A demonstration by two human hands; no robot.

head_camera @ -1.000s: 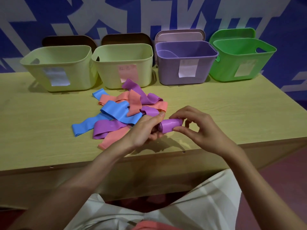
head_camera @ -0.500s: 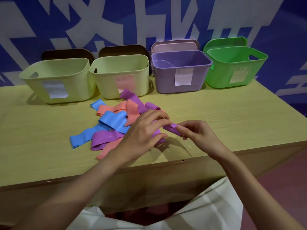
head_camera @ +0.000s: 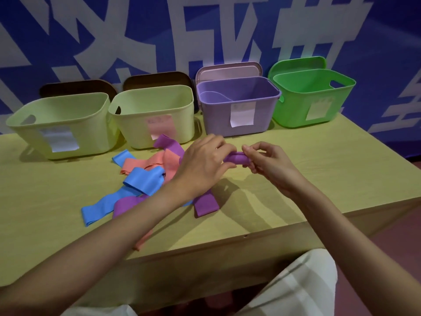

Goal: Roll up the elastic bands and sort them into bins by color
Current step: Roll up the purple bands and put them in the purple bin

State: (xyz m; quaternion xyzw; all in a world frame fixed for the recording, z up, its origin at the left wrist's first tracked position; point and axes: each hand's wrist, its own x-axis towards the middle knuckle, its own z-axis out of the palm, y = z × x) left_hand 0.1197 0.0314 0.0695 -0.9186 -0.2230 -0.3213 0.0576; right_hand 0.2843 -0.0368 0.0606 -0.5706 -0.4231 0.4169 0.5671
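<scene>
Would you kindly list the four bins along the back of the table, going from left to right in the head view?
Left yellow bin → second yellow bin → purple bin → green bin.

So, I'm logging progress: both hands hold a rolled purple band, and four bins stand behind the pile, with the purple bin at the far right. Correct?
Not quite. The head view shows the green bin at the far right; the purple bin is second from the right. The rest holds: the left hand and right hand hold the rolled purple band, and four bins stand behind the pile.
</scene>
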